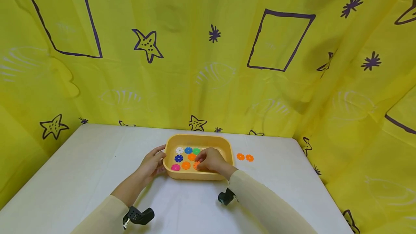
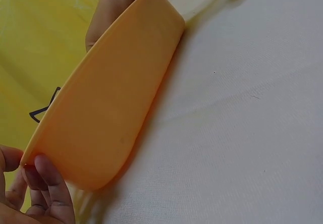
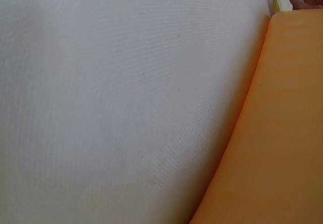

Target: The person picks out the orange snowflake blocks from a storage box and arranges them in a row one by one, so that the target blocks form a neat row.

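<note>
A shallow orange tray (image 1: pixel 224 144) stands on the white table and holds several small flower-shaped discs in white, blue, green, orange and pink. My left hand (image 1: pixel 152 163) grips the tray's left wall, thumb over the rim; the left wrist view shows its fingers (image 2: pixel 48 183) against the tray's outer wall (image 2: pixel 111 108). My right hand (image 1: pixel 209 160) reaches into the tray with fingers curled down over an orange disc (image 1: pixel 196 165) near the front wall. Whether it pinches the disc is hidden. The right wrist view shows only the tray's wall (image 3: pixel 272 143) and the table.
Two orange discs (image 1: pixel 245 157) lie on the white table (image 1: pixel 97 161) just right of the tray. Yellow patterned cloth (image 1: pixel 208 53) hangs behind the table and along both sides. Wrist cameras (image 1: pixel 138 216) sit on both forearms.
</note>
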